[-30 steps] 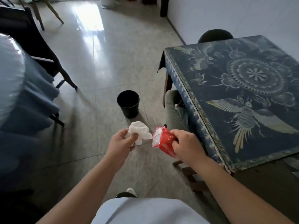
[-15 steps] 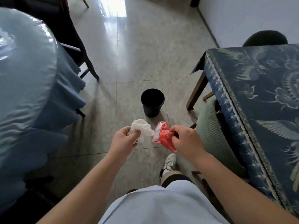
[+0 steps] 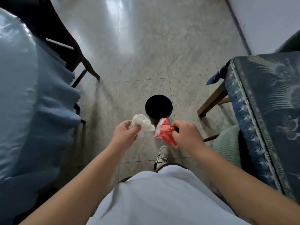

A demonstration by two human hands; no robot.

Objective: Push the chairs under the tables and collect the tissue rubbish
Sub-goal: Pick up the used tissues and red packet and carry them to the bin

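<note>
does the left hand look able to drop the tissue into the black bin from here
Probably yes: the left hand holds the tissue just short of the black bin, whose open mouth has nothing over it. A small reach forward should do.

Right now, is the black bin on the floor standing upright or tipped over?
Upright. The black bin stands on the floor tiles with its round mouth facing up toward the camera. Its inside looks only dark; contents cannot be told.

black bin [image 3: 158, 106] on tiled floor [image 3: 146, 46] | white wall [image 3: 267, 18] | sneaker [image 3: 161, 157]
</note>
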